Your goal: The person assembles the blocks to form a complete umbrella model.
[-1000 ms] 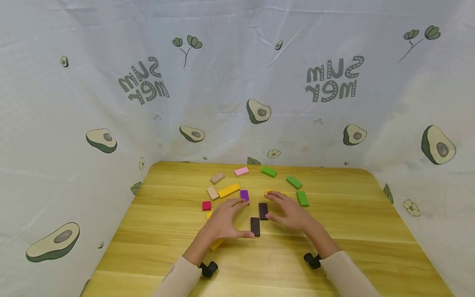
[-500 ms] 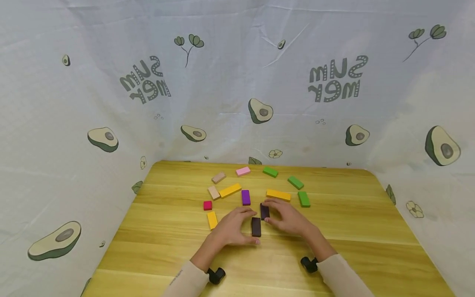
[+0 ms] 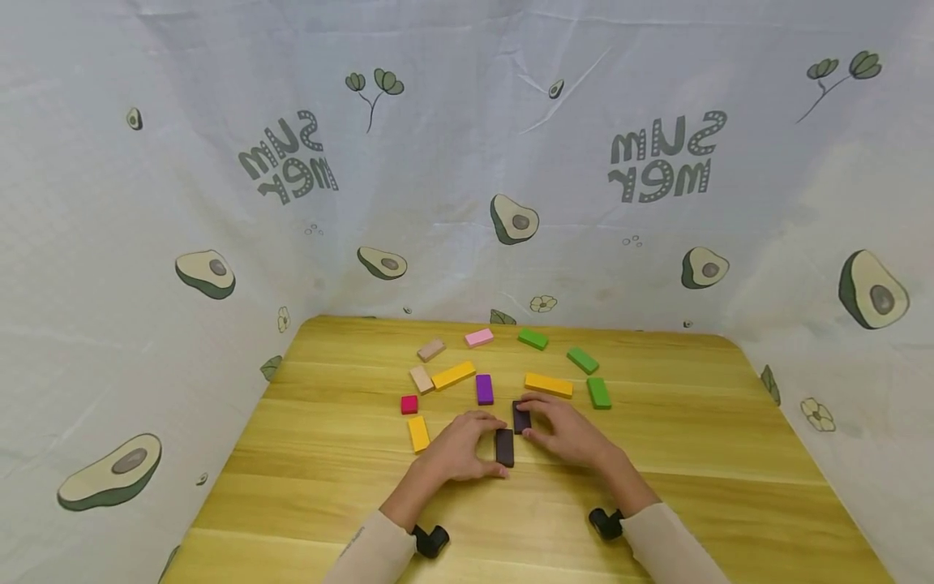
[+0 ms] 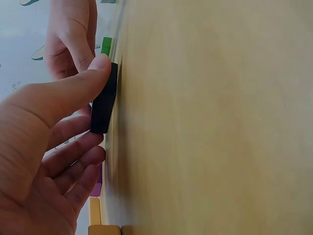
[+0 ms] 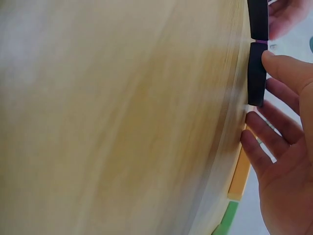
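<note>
Two black rectangular blocks lie on the wooden table, slightly offset from each other. My left hand pinches the nearer black block by its ends, thumb on the near end and fingertips at the far one. In the left wrist view this black block spans thumb to forefinger. My right hand holds the farther black block the same way. The right wrist view has that black block between thumb and fingers, its end close to the other block.
Around the hands lie a purple block, yellow blocks, a red cube, beige blocks, a pink block and green blocks. A printed white cloth encloses the table's back and sides.
My left hand has moved right and toward me, bringing its thumb and fingers to the nearer black block's ends. My right hand has drawn its fingertips in from the yellow block onto the farther black block.
</note>
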Demonstrator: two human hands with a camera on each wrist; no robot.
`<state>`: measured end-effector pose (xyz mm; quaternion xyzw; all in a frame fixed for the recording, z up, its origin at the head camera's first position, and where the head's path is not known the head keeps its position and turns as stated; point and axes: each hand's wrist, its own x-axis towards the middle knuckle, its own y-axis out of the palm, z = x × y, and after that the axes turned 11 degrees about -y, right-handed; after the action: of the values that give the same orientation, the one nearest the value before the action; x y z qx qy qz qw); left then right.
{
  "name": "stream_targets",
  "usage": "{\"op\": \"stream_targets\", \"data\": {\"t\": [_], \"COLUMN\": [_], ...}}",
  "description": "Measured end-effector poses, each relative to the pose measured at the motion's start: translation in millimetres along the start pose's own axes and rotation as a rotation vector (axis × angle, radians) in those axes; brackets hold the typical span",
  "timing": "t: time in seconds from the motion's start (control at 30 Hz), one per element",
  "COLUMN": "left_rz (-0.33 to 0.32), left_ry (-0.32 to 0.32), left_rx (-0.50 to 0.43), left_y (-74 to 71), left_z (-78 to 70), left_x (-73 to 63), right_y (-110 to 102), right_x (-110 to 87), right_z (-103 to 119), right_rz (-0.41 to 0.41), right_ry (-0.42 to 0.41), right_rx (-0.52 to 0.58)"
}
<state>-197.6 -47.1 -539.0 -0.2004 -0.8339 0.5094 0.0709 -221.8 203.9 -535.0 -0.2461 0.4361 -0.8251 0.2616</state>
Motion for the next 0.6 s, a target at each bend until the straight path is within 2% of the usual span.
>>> {"op": "stream_targets", "data": {"t": [0.3,0.6], "left_rz": [-0.005,-0.004], "left_ry": [-0.012,-0.005], "left_rx": [0.022,-0.001], "left_y": [4.0,6.1], "left_z": [-1.7,-3.1], "left_x": [1.1,-2.1], "right_y": [-0.1,0.5], "right_x": [-0.8,-1.4], "right_z": [1.2,-1.4], "right_rz": [0.013,0.010], "right_ry": [0.024,0.033], "right_rx": [0.036,0.039]}}
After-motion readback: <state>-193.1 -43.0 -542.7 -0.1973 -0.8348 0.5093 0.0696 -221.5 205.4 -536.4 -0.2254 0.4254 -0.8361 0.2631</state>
